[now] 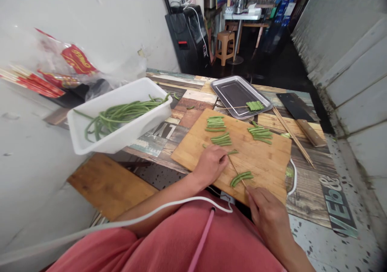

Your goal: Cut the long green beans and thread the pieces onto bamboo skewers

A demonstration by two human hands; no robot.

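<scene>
The right hand (269, 210) grips the near end of a thin skewer (233, 166), with threaded bean pieces (241, 178) over the cutting board (266, 163). The left hand (211, 163) pinches a single bean piece (232, 152) by the skewer's far end. Beyond, a metal tray (232, 96) rests on the table (314, 187).

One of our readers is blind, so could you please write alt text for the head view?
A person's right hand grips a skewer of cut green beans over a wooden board while the left hand pinches another piece near the skewer's far end. More bean rows lie there; a white tub of long beans stands to the left.
</scene>
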